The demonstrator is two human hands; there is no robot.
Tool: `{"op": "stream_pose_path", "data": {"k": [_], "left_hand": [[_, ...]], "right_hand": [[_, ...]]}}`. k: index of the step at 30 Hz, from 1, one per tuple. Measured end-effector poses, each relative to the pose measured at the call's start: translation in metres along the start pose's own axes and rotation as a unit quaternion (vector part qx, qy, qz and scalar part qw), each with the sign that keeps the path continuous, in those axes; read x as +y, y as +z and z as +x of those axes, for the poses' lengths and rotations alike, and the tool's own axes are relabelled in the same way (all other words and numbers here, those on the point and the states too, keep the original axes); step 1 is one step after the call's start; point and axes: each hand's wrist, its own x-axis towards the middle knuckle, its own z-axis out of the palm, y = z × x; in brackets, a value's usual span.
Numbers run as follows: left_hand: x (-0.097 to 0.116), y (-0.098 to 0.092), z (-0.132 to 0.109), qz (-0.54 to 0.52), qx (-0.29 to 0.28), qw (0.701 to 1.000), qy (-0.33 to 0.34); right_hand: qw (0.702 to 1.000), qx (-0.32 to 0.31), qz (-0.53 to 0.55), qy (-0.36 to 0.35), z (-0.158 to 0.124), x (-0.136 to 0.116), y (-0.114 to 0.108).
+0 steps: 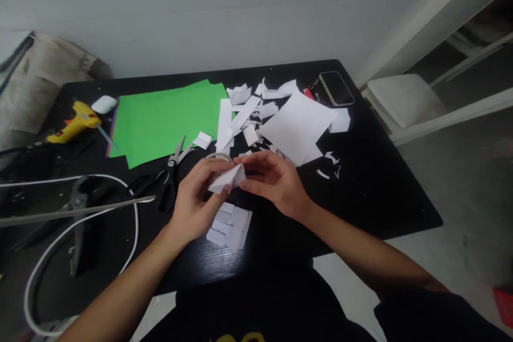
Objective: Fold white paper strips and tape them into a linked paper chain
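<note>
A small folded white paper piece (226, 179) with a pointed top is held above the black table (385, 192). My left hand (198, 197) is closed round its left side, thumb in front and fingers behind. From the right, my right hand (280, 184) pinches its other edge between thumb and fingers. Just below the hands lie several small folded white papers (230, 227) on the table. Black-handled scissors (172, 168) rest with blades apart, left of my left hand. Partly hidden behind my hands is a round ring-shaped object (219, 156).
Green sheets (168, 117) lie at the back left, near a yellow glue gun (78, 122) and a white mouse-like case (105, 104). White paper scraps (250, 112), a larger white sheet (298, 125) and a phone (336, 88) are further right. A white cable (136, 219) loops at left.
</note>
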Motion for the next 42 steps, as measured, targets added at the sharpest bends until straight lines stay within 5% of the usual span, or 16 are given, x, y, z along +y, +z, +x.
{"op": "stream_pose_path", "data": {"k": [5, 12, 28, 42], "left_hand": [[-0.008, 0.005, -0.004, 0.000, 0.092, 0.994, -0.058], [-0.006, 0.005, -0.003, -0.001, 0.135, 0.987, -0.091], [-0.001, 0.006, 0.004, -0.082, 0.156, 0.974, -0.144], [0.001, 0.006, 0.004, -0.134, 0.104, 0.973, -0.155]], "right_hand": [[1.000, 0.001, 0.001, 0.011, 0.000, 0.001, 0.000], [1.000, -0.006, -0.020, 0.018, 0.000, 0.001, -0.001], [0.998, -0.006, -0.054, 0.017, 0.001, -0.002, -0.001], [0.997, 0.007, -0.061, 0.035, 0.002, 0.000, -0.004]]}}
